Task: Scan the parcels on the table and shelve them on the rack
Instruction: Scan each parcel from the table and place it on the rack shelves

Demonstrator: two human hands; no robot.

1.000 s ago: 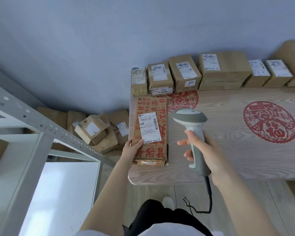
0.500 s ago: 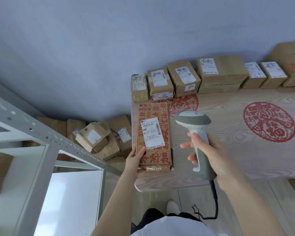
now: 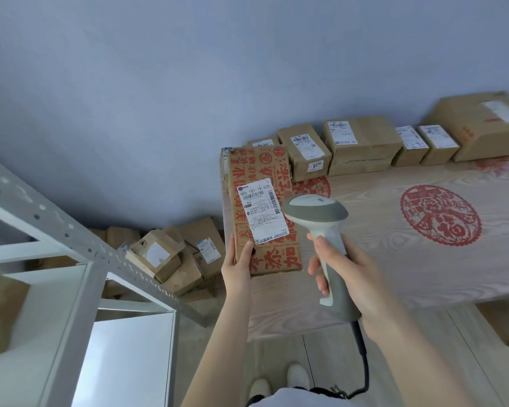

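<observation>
In the head view, your left hand (image 3: 237, 267) grips the red-printed cardboard parcel (image 3: 266, 261) at its near left corner, thumb on the top face and fingers under the edge. The parcel is at the table's (image 3: 394, 268) left end, lengthwise away from you. Its white shipping label (image 3: 262, 211) faces up, and its far end overlaps the row of brown parcels (image 3: 362, 142) along the table's back edge. I cannot tell whether it rests on the table.

Your right hand (image 3: 350, 277) is wrapped around the handle of the grey barcode scanner (image 3: 332, 249), held above the table's front left part. Its head is just right of the label, and its black cable (image 3: 365, 359) hangs below the table's front edge.

The metal rack (image 3: 71, 259) stands left of the table. Between them, loose boxes (image 3: 174, 257) are piled on the floor.
</observation>
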